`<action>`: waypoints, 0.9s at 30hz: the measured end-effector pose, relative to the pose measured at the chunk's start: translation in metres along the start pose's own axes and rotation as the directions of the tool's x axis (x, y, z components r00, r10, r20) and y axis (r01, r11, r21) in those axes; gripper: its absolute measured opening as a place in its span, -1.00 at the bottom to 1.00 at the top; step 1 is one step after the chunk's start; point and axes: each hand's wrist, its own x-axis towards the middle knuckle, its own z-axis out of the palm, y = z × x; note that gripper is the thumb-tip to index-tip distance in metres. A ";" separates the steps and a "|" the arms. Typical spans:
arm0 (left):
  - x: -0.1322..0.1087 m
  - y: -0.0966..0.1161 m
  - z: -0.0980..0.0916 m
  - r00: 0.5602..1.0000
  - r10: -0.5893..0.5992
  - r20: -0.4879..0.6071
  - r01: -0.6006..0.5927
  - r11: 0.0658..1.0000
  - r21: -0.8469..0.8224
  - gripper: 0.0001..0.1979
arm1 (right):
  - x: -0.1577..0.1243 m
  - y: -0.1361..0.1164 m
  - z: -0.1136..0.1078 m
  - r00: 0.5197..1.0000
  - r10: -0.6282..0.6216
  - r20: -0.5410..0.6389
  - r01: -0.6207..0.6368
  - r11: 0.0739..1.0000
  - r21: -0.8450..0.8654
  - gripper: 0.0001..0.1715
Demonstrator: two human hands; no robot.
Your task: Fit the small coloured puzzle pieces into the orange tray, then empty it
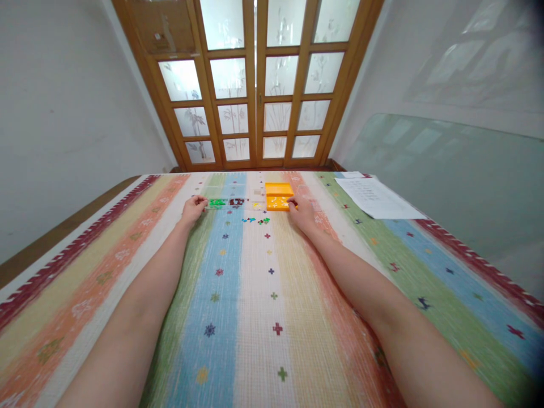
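My left hand (195, 209) is at the left side of a clear plastic box holding small green pieces (217, 203), its thumb and fingers closed on the box's edge. Beside the green pieces lie dark red pieces (237, 202) in a clear compartment, then a few yellow pieces (256, 205). An opened yellow box (279, 189) with its lid tilted back contains small white pieces (278, 202). My right hand (302, 212) has its fingers curled over that box's right edge; the fingertips are small and partly hidden. In front lie loose blue pieces (249, 220) and mixed green and brown pieces (264, 221).
A striped, patterned cloth (255, 294) covers the table. White paper sheets (376, 197) with writing lie at the right. A glass panel (446, 192) leans along the right wall, and wooden doors with frosted panes (257, 90) stand beyond the table.
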 end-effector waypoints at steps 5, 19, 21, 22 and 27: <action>-0.002 0.004 0.002 0.996 -0.048 -0.074 0.044 0.997 -0.065 -0.68 | -0.001 0.001 0.001 0.999 -0.032 0.020 0.032 0.999 0.000 -0.70; 0.001 0.013 0.024 0.981 0.158 0.112 -0.174 0.972 0.155 -0.74 | -0.002 -0.003 0.001 0.996 -0.052 0.072 0.053 0.999 -0.010 -0.69; -0.008 0.023 0.035 0.953 0.211 0.219 -0.260 0.937 0.231 -0.74 | -0.003 -0.004 0.001 0.995 -0.048 0.086 0.050 0.999 -0.015 -0.70; -0.013 0.029 0.040 0.933 0.243 0.267 -0.316 0.907 0.279 -0.74 | -0.003 -0.005 0.000 0.994 -0.051 0.093 0.053 0.998 -0.018 -0.70; -0.040 0.048 0.065 0.769 0.296 0.567 -0.581 0.693 0.427 -0.74 | -0.003 -0.009 -0.002 0.990 -0.072 0.123 0.077 0.997 -0.031 -0.72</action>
